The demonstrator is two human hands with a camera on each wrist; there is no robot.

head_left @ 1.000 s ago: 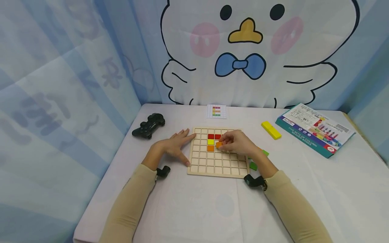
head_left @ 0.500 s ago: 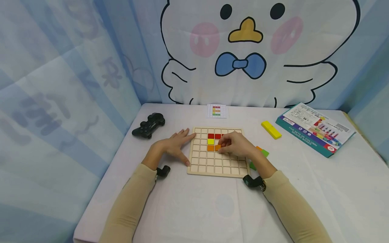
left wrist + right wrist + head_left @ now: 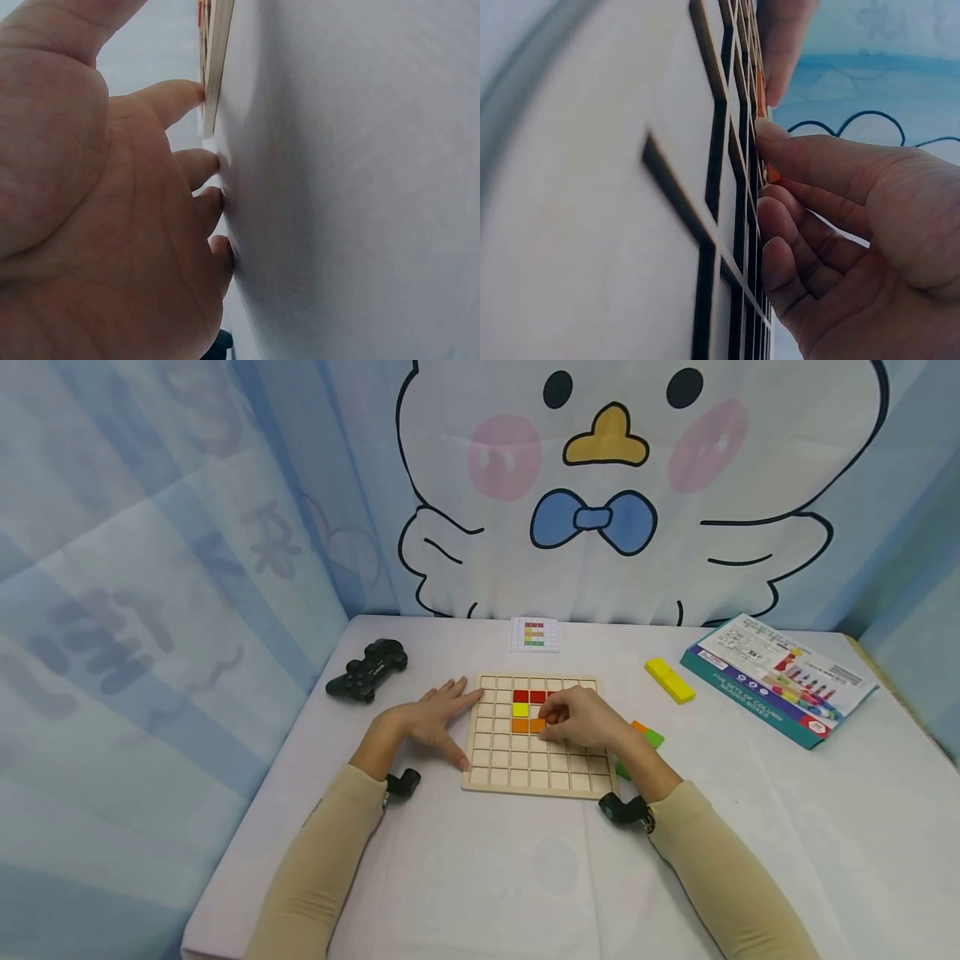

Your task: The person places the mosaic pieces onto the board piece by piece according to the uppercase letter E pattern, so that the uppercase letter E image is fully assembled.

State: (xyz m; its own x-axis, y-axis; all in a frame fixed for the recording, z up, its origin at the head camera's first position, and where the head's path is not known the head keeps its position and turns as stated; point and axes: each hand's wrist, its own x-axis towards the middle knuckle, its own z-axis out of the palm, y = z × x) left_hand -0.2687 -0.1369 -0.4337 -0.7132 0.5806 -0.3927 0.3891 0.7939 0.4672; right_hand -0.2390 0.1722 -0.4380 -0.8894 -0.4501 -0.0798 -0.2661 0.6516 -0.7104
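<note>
My left hand (image 3: 429,720) is spread on the white table, its thumb and index finger against the left edge of the wooden grid board (image 3: 540,783). In the left wrist view the palm (image 3: 112,217) faces the camera, with fingertips on the cloth and the board's edge. Over the board's middle, my right hand (image 3: 583,717) pinches an orange tile (image 3: 537,726), which lies in a cell beside another orange tile (image 3: 520,725). Between thumb and index finger, orange (image 3: 773,174) shows in the right wrist view. Red tiles (image 3: 521,697) and a yellow tile (image 3: 521,710) sit in cells above.
A pattern card (image 3: 534,634) lies behind the board. Green tiles (image 3: 654,738) are partly hidden under the right forearm, with yellow pieces (image 3: 670,681) farther back. A game box (image 3: 780,681) lies at the right, a black game controller (image 3: 367,670) at the left.
My right hand has lowered the orange tile into the cell right of the other orange one. Since half a second ago it has hardly moved. The left hand stays put.
</note>
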